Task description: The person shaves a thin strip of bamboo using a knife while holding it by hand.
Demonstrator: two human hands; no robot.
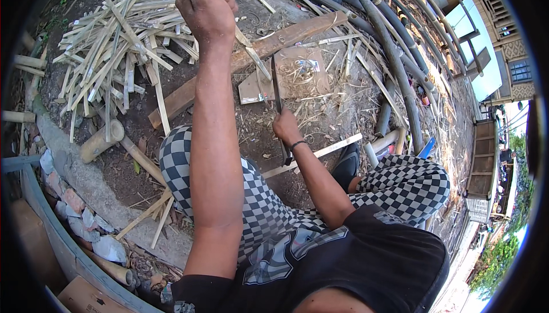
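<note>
My left hand (pixel 206 7) is raised at the top, closed in a fist. A bamboo strip (pixel 255 60) runs from it down to the right, though the grip itself is hidden behind the fist. My right hand (pixel 286 125) is wrapped round a long, dark-bladed knife (pixel 277 87), its blade pointing away from me. The strip's lower end lies close beside the blade; whether they touch I cannot tell. Beneath them a flattened piece of cardboard (pixel 314 75) lies on the ground, scattered with thin shavings.
A big pile of split bamboo strips (pixel 123 38) lies at the far left. A wooden plank (pixel 183 95) slants across the ground. Long poles (pixel 383 38) stretch along the right. One loose strip (pixel 337 147) lies near my shoe (pixel 346 167). A cut bamboo piece (pixel 103 140) rests at the left.
</note>
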